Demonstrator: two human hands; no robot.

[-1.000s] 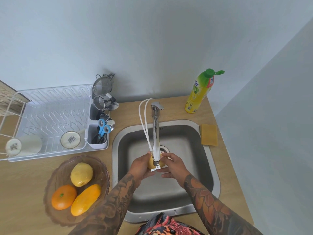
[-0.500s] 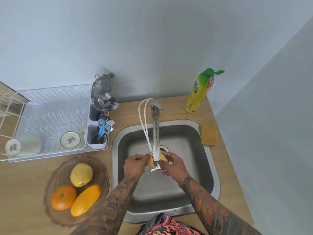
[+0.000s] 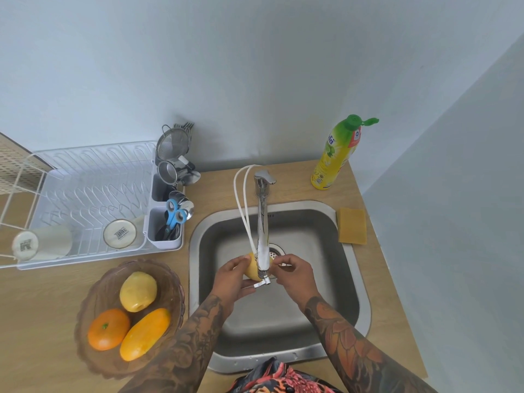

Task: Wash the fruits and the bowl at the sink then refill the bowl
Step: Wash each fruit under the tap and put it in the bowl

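Over the steel sink (image 3: pixel 360 282), my left hand (image 3: pixel 231 279) cups a yellow fruit (image 3: pixel 252 269) under the spout of the chrome tap (image 3: pixel 263 231). My right hand (image 3: pixel 297 275) touches the same fruit from the right, fingers curled on it. The tap hides most of the fruit. On the counter to the left stands a brown glass bowl (image 3: pixel 93 296). It holds a pale yellow fruit (image 3: pixel 138 291), an orange (image 3: pixel 108 329) and a long yellow-orange fruit (image 3: pixel 145 333).
A white dish rack (image 3: pixel 85 194) with two cups and a utensil holder stands at the back left. A yellow dish-soap bottle (image 3: pixel 337 154) and a yellow sponge (image 3: pixel 352 226) sit right of the sink. Walls close in behind and on the right.
Both hands have shifted around the fruit under the tap, turning it; the left hand sits slightly further left and the fingers of the right hand have lifted onto its top.
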